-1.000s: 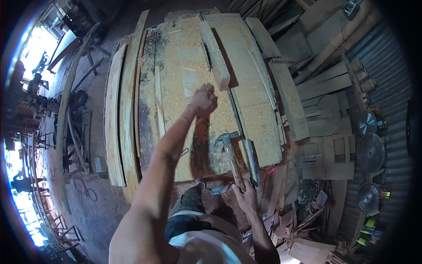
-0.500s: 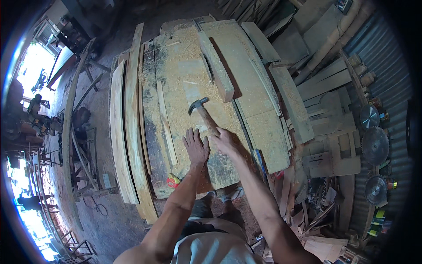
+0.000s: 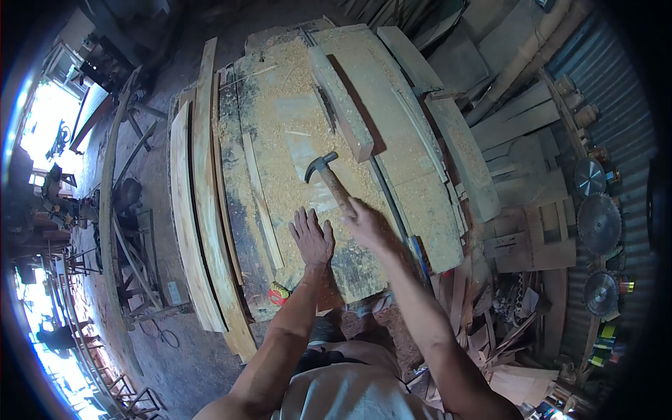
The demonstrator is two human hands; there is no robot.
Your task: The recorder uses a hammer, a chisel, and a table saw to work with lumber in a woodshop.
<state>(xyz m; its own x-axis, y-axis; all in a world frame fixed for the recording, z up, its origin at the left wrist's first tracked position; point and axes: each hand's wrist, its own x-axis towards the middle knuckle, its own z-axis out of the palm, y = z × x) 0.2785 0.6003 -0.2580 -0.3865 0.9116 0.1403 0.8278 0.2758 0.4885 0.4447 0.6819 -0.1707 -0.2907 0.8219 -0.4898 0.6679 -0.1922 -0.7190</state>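
My left hand [image 3: 312,238] lies palm down with its fingers spread on the sawdust-strewn workbench [image 3: 413,182]. My right hand [image 3: 365,224] is wrapped round the wooden handle of a claw hammer [image 3: 334,185], just to the right of my left hand. The hammer's dark metal head points away from me, over the middle of the bench. Whether the head touches the surface I cannot tell. A red and yellow tape measure [image 3: 278,293] sits at the near edge, beside my left forearm. Left of my left hand, a thin wood strip [image 3: 262,204] runs lengthwise.
Long planks [image 3: 204,203] lie along the bench's left side. A thick wooden beam [image 3: 341,105] stands on the far half, by a dark slot. More boards [image 3: 462,161] line the right edge. Circular saw blades [image 3: 599,224] hang along the corrugated wall; wood scraps [image 3: 514,378] lie at lower right.
My right hand and the hammer have shifted slightly to the right. My left hand stays flat on the bench. The whole view has turned a little.
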